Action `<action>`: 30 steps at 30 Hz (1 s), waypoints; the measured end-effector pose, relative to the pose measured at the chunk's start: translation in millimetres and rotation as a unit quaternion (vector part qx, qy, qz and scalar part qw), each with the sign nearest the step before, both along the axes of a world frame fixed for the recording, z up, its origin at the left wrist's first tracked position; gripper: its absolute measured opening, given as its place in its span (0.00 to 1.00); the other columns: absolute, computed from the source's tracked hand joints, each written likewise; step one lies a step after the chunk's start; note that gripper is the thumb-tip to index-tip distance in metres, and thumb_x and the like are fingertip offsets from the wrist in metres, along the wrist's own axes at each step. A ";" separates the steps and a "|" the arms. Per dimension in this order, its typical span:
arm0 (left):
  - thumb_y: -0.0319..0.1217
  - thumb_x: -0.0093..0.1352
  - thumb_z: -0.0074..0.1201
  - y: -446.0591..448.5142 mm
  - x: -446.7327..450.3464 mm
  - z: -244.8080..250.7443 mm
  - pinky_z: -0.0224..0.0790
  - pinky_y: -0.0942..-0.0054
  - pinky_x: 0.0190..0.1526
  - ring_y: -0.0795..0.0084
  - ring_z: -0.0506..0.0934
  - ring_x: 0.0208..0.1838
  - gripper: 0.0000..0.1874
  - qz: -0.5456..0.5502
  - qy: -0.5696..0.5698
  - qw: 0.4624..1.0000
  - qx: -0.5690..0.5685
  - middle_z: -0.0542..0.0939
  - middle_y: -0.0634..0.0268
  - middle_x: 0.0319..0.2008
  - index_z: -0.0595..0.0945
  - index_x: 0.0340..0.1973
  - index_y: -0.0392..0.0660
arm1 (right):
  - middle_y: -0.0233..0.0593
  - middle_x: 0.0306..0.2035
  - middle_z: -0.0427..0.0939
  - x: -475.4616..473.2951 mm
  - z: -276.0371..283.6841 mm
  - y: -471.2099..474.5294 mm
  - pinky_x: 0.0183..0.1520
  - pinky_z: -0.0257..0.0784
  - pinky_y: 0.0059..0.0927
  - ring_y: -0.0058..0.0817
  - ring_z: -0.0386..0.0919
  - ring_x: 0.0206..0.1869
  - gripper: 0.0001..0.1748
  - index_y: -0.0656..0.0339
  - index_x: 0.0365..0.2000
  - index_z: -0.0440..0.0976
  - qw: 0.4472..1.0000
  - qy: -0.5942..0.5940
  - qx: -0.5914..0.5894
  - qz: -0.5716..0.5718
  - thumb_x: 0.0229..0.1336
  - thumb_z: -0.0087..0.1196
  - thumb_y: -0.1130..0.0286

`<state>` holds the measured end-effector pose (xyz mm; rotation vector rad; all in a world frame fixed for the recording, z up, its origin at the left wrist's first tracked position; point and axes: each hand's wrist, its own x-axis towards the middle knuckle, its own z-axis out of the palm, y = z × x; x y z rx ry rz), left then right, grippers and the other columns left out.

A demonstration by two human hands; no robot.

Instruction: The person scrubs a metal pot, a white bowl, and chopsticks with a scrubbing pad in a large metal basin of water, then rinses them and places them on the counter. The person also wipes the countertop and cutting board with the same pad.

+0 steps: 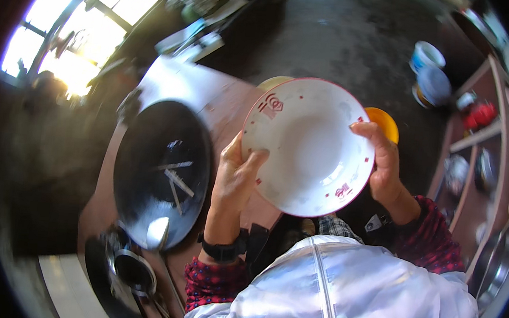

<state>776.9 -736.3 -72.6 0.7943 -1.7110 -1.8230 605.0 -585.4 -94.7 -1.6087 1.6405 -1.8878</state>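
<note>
A wide white bowl (305,149) with a red rim and red printed marks is held up in front of my chest. My left hand (241,167) grips its left side with the thumb over the rim. On the right edge, my right hand (380,162) holds it the same way. The bowl's inside faces me and shows no food. To the left of my left hand sits a large dark wok (147,150) with several pale strips (178,182) inside; whether they are solid or reflections I cannot tell. A metal ladle (158,236) leans over its near edge.
The wok is set in a brownish counter (228,98). Metal pots (135,273) stand at its near left. An orange round container (382,124) shows behind the bowl. At right are open shelves (478,136) and stacked buckets (428,60). Steam blurs the left side.
</note>
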 end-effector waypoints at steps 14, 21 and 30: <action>0.32 0.56 0.50 119.5 -97.6 4.4 0.60 0.60 0.49 0.47 0.66 0.51 0.19 -0.369 0.100 0.737 -0.557 0.67 0.42 0.50 0.73 0.42 0.39 | 0.47 0.39 0.72 58.3 23.4 201.0 0.43 0.71 0.31 0.41 0.73 0.42 0.18 0.63 0.40 0.66 0.855 0.013 0.086 -0.512 0.44 0.53 0.78; 0.24 0.58 0.43 286.9 -162.5 33.8 0.64 0.68 0.47 0.58 0.72 0.46 0.20 -0.619 0.064 0.778 -0.086 0.72 0.49 0.46 0.68 0.47 0.34 | 0.50 0.36 0.73 79.7 32.7 338.4 0.40 0.68 0.36 0.46 0.73 0.39 0.16 0.63 0.38 0.66 0.756 -0.014 0.009 -0.654 0.44 0.49 0.81; 0.20 0.58 0.43 503.0 -250.6 47.4 0.68 0.68 0.47 0.63 0.74 0.44 0.23 -0.765 -0.091 0.604 0.206 0.73 0.53 0.44 0.65 0.51 0.32 | 0.40 0.37 0.73 67.7 65.6 516.1 0.42 0.67 0.23 0.27 0.72 0.38 0.21 0.64 0.41 0.65 0.660 0.038 0.029 -0.750 0.41 0.49 0.86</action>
